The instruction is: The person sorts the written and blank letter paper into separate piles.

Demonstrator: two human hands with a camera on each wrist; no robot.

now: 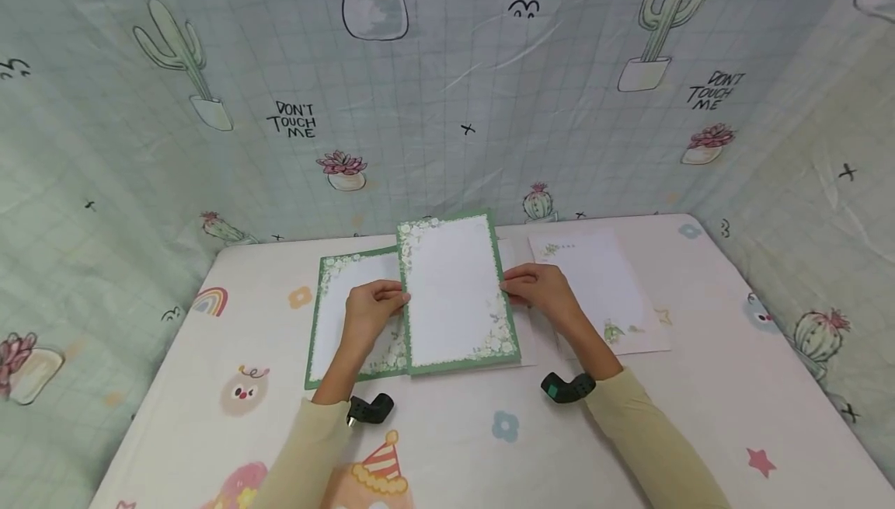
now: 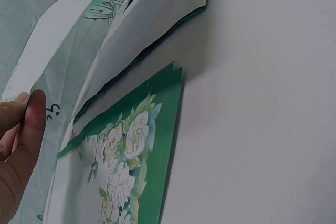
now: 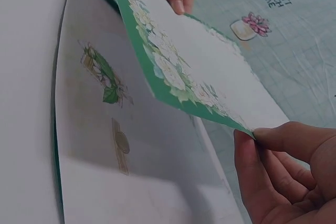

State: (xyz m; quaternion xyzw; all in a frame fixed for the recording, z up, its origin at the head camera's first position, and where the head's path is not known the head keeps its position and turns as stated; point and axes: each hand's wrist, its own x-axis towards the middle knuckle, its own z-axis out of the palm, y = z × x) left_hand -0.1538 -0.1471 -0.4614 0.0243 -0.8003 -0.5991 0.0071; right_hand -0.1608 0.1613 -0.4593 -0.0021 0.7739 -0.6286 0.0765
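Green-bordered paper [image 1: 454,291] is held up at the middle of the far part of the table [image 1: 447,431], between the person's two hands, its white face turned towards us and pale flowers printed around the edges. From where I stand, the left hand [image 1: 370,307] pinches it by the left edge, thumb on the face and fingers behind, while the right hand [image 1: 541,291] pinches the right edge in the same way. Close up at the right wrist, the paper is tilted, its near edge clear of the printed page below, which bears a leafy sprig and a tan ribbon design. To the left, partly covered by the raised paper and the left hand, lies a second green-bordered sheet [image 1: 332,299] with a matching floral frame. A pale sheet [image 1: 527,344] peeks out just beyond the raised paper's right edge, and farther right lies a white sheet [image 1: 601,284] with small green sprigs, the right forearm crossing its near left corner. Each wrist wears a black device, left [image 1: 370,409] and right [image 1: 568,388], just beyond the light sleeves. Behind the table's far edge hangs a cactus-print cloth [image 1: 447,81].
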